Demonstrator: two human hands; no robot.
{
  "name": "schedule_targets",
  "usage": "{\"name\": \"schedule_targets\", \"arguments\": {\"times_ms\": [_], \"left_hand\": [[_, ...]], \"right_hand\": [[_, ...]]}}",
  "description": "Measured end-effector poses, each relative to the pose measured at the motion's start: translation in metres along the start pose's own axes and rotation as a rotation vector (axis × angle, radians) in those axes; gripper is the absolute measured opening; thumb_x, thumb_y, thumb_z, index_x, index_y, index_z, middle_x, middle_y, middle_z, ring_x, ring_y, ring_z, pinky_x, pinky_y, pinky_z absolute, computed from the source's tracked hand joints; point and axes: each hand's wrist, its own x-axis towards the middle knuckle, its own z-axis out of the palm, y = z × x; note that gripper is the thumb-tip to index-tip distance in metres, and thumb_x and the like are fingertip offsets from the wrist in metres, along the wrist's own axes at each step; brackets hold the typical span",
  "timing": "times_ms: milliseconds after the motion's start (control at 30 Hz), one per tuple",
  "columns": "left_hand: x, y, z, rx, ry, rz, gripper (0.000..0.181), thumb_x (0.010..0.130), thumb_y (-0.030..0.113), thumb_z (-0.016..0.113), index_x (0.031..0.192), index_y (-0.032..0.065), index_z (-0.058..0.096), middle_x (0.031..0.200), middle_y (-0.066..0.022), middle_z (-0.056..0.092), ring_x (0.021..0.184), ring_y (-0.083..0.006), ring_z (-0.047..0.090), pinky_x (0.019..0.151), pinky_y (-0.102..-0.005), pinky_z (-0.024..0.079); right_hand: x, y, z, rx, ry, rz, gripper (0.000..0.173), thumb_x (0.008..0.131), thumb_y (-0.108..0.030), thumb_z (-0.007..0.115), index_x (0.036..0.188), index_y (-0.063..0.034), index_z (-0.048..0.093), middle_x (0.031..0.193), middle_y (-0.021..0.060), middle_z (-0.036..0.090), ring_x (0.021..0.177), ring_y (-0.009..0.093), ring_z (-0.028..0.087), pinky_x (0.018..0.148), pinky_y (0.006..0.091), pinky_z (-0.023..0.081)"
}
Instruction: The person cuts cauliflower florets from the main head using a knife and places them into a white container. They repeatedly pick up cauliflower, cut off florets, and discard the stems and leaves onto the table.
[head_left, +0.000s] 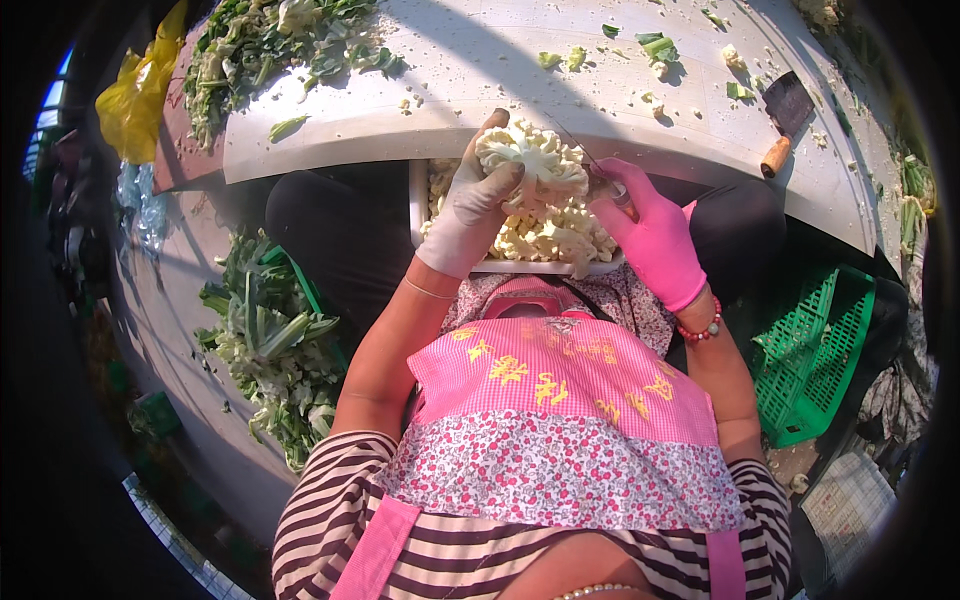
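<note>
My left hand (472, 199), in a whitish glove with dark, soiled fingertips, holds a piece of cauliflower head (534, 161) with its cut stem side facing up. Just to the right, my right hand (649, 229), in a pink glove, grips the handle of a small knife (622, 198); its thin blade points up and left toward the cauliflower, and whether it touches is unclear. Below both hands a white plastic tub (517, 266) full of cut cauliflower florets (555, 236) rests at my lap, partly hidden by my left hand and the held piece.
Beyond the tub is a pale tabletop (450, 142) strewn with crumbs, leaf scraps and a cleaver (787, 105) with a wooden handle. Trimmed leaves (270, 67) are heaped at its left. More leaves (281, 345) fill a green crate at my left; green plastic baskets (814, 360) stand at my right.
</note>
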Motion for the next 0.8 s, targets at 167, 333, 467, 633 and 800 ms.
{"name": "schedule_targets", "arguments": {"times_ms": [167, 333, 467, 633, 800], "left_hand": [[-0.016, 0.005, -0.024, 0.078, -0.17, -0.205, 0.079, 0.077, 0.038, 0.085, 0.138, 0.0041, 0.045, 0.125, -0.0113, 0.062, 0.117, -0.0245, 0.061, 0.102, -0.0384, 0.048], [-0.033, 0.015, -0.028, 0.186, -0.206, -0.291, 0.093, 0.065, 0.045, 0.09, 0.135, 0.0, 0.048, 0.123, -0.0109, 0.064, 0.113, -0.0213, 0.062, 0.097, -0.0337, 0.048], [-0.033, 0.022, -0.047, 0.256, -0.301, -0.406, 0.088, 0.066, 0.042, 0.091, 0.132, -0.0001, 0.051, 0.107, -0.0122, 0.07, 0.087, -0.0165, 0.067, 0.068, -0.0259, 0.051], [-0.049, 0.008, -0.039, 0.073, -0.19, -0.327, 0.08, 0.071, 0.035, 0.089, 0.131, -0.0017, 0.051, 0.101, -0.0119, 0.071, 0.077, -0.0117, 0.065, 0.063, -0.0222, 0.049], [-0.059, -0.029, -0.071, -0.182, -0.112, -0.137, 0.086, 0.075, 0.025, 0.086, 0.145, 0.0028, 0.042, 0.11, -0.0079, 0.067, 0.086, -0.0135, 0.064, 0.077, -0.0254, 0.051]], "right_hand": [[-0.012, 0.005, 0.01, -0.244, -0.212, -0.232, 0.03, 0.088, -0.023, 0.067, 0.114, -0.0096, 0.064, 0.094, 0.015, 0.068, 0.079, 0.033, 0.068, 0.07, 0.0395, 0.055], [-0.012, -0.001, 0.014, -0.281, -0.399, -0.217, 0.032, 0.088, -0.023, 0.065, 0.116, -0.0102, 0.061, 0.093, 0.0169, 0.068, 0.081, 0.036, 0.067, 0.069, 0.0422, 0.055], [-0.018, 0.001, 0.022, -0.264, -0.373, -0.253, 0.03, 0.089, -0.023, 0.064, 0.115, -0.009, 0.061, 0.093, 0.0177, 0.068, 0.081, 0.037, 0.067, 0.07, 0.0429, 0.055], [-0.027, 0.017, 0.041, -0.329, -0.313, -0.232, 0.03, 0.092, -0.022, 0.059, 0.118, -0.0083, 0.059, 0.097, 0.0205, 0.067, 0.084, 0.039, 0.067, 0.073, 0.0445, 0.054], [-0.039, 0.026, 0.066, -0.018, -0.166, 0.259, 0.03, 0.096, -0.026, 0.055, 0.12, -0.0073, 0.056, 0.099, 0.0206, 0.067, 0.087, 0.039, 0.068, 0.076, 0.0456, 0.053]]}}
